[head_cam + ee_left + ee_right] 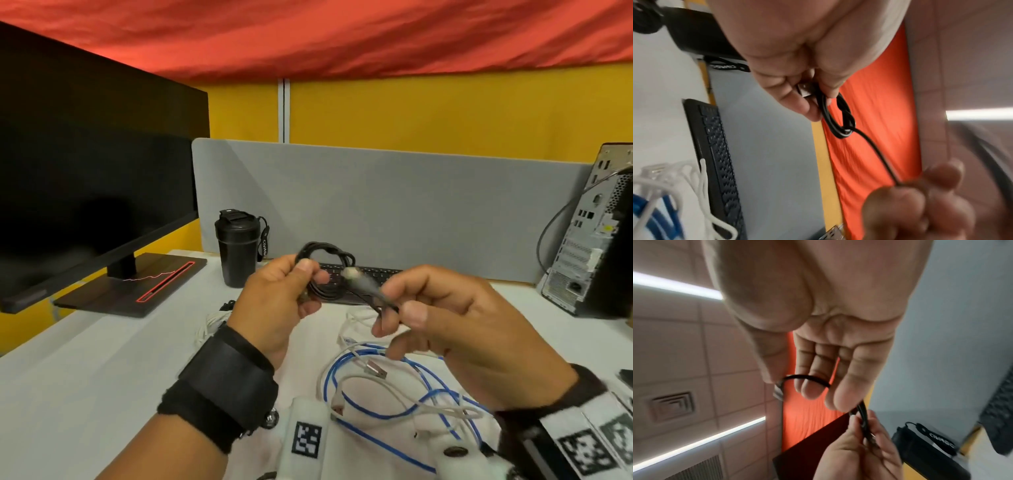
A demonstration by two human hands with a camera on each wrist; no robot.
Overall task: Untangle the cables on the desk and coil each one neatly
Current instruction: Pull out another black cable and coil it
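Both hands are raised above the desk. My left hand [291, 287] grips a small coil of black cable [325, 270], its loops pinched between thumb and fingers; the left wrist view shows the coil [840, 116] and a metal plug beside the fingers. My right hand [428, 318] pinches the free end of the same black cable [807, 378], whose silver plug tip [352, 274] points toward the coil. On the desk below lie a blue cable [376, 407], a grey cable [404, 394] and white cables [356, 322], crossing one another.
A black tumbler [238, 253] stands behind the left hand, a black keyboard [363, 274] behind the coil. The monitor [96, 192] fills the left, and a computer tower [589, 240] stands at the right. A grey divider [376, 205] closes the back.
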